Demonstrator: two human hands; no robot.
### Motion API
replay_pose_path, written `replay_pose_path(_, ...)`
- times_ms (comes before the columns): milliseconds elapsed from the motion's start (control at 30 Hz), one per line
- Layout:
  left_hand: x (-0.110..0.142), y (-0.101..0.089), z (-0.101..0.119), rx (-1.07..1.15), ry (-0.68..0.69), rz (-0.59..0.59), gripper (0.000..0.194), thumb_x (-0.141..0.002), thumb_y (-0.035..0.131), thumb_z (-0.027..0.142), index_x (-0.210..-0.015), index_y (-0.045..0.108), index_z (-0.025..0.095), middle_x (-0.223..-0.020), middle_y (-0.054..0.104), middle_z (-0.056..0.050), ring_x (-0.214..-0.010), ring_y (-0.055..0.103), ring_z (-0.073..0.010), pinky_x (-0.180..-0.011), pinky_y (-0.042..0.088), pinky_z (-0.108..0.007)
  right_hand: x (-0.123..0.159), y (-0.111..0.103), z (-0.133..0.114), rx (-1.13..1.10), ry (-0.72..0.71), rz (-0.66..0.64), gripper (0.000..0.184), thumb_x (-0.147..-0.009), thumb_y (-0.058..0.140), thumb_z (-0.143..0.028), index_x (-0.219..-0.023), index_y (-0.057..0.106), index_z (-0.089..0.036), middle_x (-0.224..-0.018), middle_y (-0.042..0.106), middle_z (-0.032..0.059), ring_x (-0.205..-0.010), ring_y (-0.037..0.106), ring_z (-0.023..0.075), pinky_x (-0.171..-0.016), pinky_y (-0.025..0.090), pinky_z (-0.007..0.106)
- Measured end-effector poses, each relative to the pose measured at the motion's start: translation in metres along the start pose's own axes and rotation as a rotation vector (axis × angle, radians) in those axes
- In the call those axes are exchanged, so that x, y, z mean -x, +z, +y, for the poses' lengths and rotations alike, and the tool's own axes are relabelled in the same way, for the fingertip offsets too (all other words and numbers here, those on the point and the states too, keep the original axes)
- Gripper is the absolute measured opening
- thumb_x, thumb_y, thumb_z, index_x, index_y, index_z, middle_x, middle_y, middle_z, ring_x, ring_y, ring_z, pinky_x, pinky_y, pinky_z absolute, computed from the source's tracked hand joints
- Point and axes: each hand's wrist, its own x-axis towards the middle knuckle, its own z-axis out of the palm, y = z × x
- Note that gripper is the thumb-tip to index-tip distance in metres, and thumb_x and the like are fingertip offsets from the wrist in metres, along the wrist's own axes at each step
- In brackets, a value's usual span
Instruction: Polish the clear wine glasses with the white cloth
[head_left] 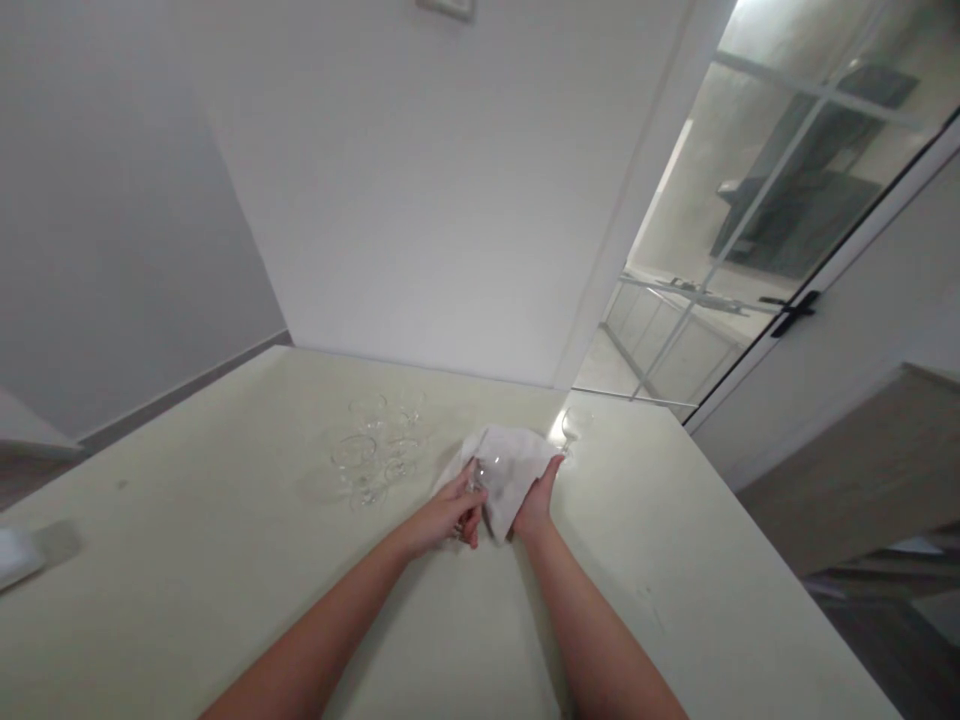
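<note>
My left hand (457, 507) is closed around a clear stemmed glass (491, 470), its bowl pointing up and to the right against a white cloth (517, 462). The cloth is draped over my right hand (536, 503), which grips it from beneath with the thumb showing at its right edge. Most of the right hand's fingers are hidden by the cloth. Several clear stemmed glasses (354, 452) stand grouped on the table left of my hands. Another stemmed glass (570, 425) is on the table just beyond the right hand.
The pale table (225, 520) reaches back to a white wall (420, 200). At the table's left edge lies a white object (16, 557), partly cut off. A glazed door with a black handle (796, 313) is at the right.
</note>
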Motion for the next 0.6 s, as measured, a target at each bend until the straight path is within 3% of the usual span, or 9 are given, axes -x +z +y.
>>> replay_pose_path(67,-0.003,0.001,0.0,-0.012,0.049,0.099,0.085,-0.087,0.053,0.047,-0.151,0.004,0.021,-0.049,0.05,0.01,-0.044,0.057,-0.0115,-0.049,0.043,-0.02,-0.002,0.005,0.0,-0.065,0.001,-0.036,0.102,-0.068,0.01,-0.091,-0.114,0.065,-0.018,-0.107,0.069,0.0132,-0.103,0.062,0.0309,-0.087,0.048,0.044)
replay_pose_path(133,-0.003,0.001,0.002,-0.027,0.086,0.141,0.084,-0.087,0.053,0.047,-0.151,0.004,0.022,-0.047,0.048,0.011,-0.041,0.055,-0.011,-0.048,0.042,-0.02,-0.003,0.007,-0.002,-0.089,0.0,-0.047,0.104,-0.065,0.011,-0.093,-0.116,0.063,-0.019,-0.11,0.069,0.0131,-0.103,0.062,0.0304,-0.087,0.048,0.043)
replay_pose_path(367,-0.002,0.005,0.0,-0.112,0.067,0.107,0.076,-0.086,0.054,0.046,-0.147,0.019,0.019,-0.046,0.049,0.01,-0.04,0.056,-0.012,-0.043,0.038,-0.018,-0.002,0.004,-0.003,-0.033,0.023,-0.089,0.102,-0.066,0.016,-0.092,-0.115,0.064,-0.017,-0.099,0.07,0.0142,-0.098,0.063,0.0317,-0.085,0.048,0.044)
replay_pose_path(467,-0.006,0.005,-0.006,-0.171,0.068,0.184,0.066,-0.086,0.053,0.047,-0.138,0.027,0.016,-0.045,0.049,0.01,-0.037,0.054,-0.0119,-0.039,0.034,-0.016,0.0,0.003,0.001,0.078,0.017,-0.119,0.102,-0.066,0.021,-0.092,-0.114,0.064,-0.014,-0.096,0.069,0.0144,-0.101,0.061,0.0319,-0.086,0.047,0.043)
replay_pose_path(533,-0.008,0.004,-0.01,-0.211,0.075,0.232,0.06,-0.086,0.052,0.047,-0.131,0.03,0.014,-0.044,0.049,0.01,-0.034,0.051,-0.0117,-0.037,0.032,-0.017,0.006,0.002,-0.001,0.241,-0.081,-0.172,0.1,-0.062,0.03,-0.093,-0.114,0.065,-0.015,-0.1,0.067,0.0136,-0.107,0.057,0.031,-0.092,0.044,0.042)
replay_pose_path(600,-0.008,0.002,-0.01,-0.245,0.093,0.231,0.052,-0.086,0.052,0.042,-0.126,0.034,0.014,-0.047,0.052,0.009,-0.035,0.05,-0.012,-0.037,0.033,-0.018,0.012,0.001,-0.008,0.466,-0.291,-0.271,0.093,-0.062,0.041,-0.09,-0.117,0.066,-0.019,-0.113,0.062,0.0116,-0.117,0.049,0.0294,-0.103,0.035,0.041)
